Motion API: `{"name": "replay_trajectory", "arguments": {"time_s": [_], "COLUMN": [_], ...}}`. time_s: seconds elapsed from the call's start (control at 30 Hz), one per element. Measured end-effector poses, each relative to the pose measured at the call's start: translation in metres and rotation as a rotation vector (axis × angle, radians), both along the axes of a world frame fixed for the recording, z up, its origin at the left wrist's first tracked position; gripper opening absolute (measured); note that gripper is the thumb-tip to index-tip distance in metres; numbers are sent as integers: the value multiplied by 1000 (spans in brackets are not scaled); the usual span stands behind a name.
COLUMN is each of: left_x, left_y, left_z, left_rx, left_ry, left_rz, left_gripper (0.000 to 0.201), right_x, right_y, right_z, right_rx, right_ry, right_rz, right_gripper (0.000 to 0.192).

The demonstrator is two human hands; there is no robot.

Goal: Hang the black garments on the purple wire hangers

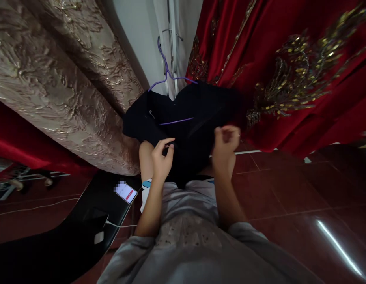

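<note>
A dark, nearly black garment (197,114) hangs in front of me on a purple wire hanger (167,71), its lower part draped over my lap. My left hand (163,159) is at the garment's lower left front, thumb and index finger pinched together on the dark cloth. To the right of the garment, my right hand (226,144) is raised with its fingers curled into a pinch. Motion blurs these fingertips, and whatever is between them is too small to make out. Inside the neck opening, the hanger's lower bar and a small label show.
White rack poles (172,47) hold the hanger. Textured beige fabric (82,79) hangs at left, red sequined fabric (289,79) at right. A phone (126,192), a white cable (120,226) and a small white case (99,237) lie on a black seat (67,236) over red tiles (277,189).
</note>
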State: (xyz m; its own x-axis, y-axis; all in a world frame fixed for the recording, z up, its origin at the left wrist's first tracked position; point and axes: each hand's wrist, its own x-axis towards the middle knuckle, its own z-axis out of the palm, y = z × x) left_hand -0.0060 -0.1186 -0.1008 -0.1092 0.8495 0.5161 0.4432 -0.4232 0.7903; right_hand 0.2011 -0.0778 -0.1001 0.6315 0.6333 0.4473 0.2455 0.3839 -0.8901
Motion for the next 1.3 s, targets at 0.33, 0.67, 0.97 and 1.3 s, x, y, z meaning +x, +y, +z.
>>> {"name": "replay_trajectory", "arguments": {"time_s": [0.33,0.67,0.97,1.3], "left_x": [27,-4,1,7], "left_y": [-25,-1,16,31], "left_z": [17,-40,-56,-63], "left_rx": [4,-225,-162,-64], "left_ry": [-327,-150,-68,-256], "left_rz": [21,-111,-15,-57], "left_gripper": [29,35,29,33], "right_x": [-84,-75,-66,-64], "right_y": [-15,-21,-12,-9], "right_z": [-44,-46,-35,-57], "right_rx": [-426,-528,-561,-599], "right_ry": [128,106,155,120], "right_rz": [972,1021,954,904], "right_gripper": [39,32,32,40]}}
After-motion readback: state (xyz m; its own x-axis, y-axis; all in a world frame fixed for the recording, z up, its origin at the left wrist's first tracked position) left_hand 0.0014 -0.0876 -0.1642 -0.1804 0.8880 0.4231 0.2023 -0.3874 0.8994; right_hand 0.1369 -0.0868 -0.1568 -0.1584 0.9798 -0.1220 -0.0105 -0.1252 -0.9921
